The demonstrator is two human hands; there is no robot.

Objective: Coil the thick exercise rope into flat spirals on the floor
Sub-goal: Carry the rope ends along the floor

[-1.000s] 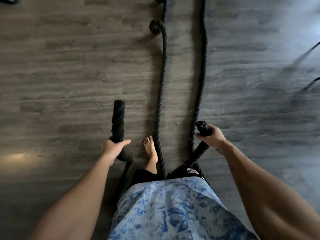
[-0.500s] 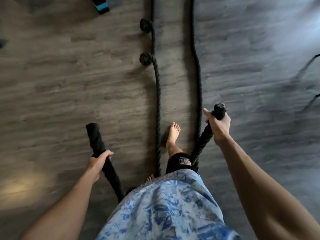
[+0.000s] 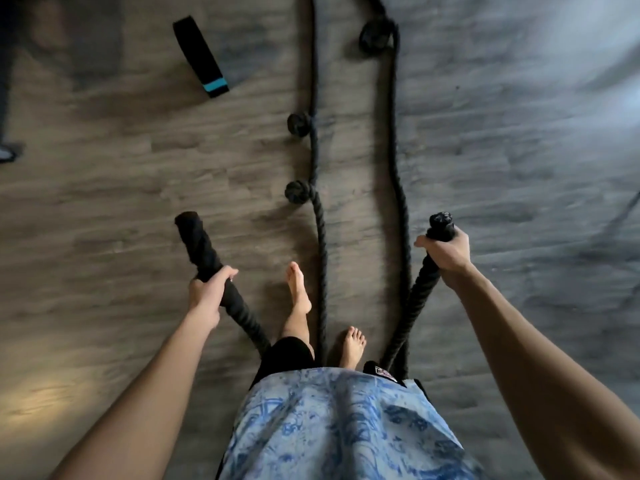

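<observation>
The person wears a blue-and-white patterned shirt [image 3: 339,427] and black shorts [image 3: 284,355] with a small patch [image 3: 379,371], feet [image 3: 298,289] bare.

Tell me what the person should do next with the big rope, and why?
Probably lower the left hand and lay its rope end on the floor to start a spiral: it and the right hand hold both ends up, and nothing is coiled yet.

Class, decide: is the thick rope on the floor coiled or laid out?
Laid out, not coiled. Two lengths of rope stretch away across the floor; left hand and right hand each grip an end.
</observation>
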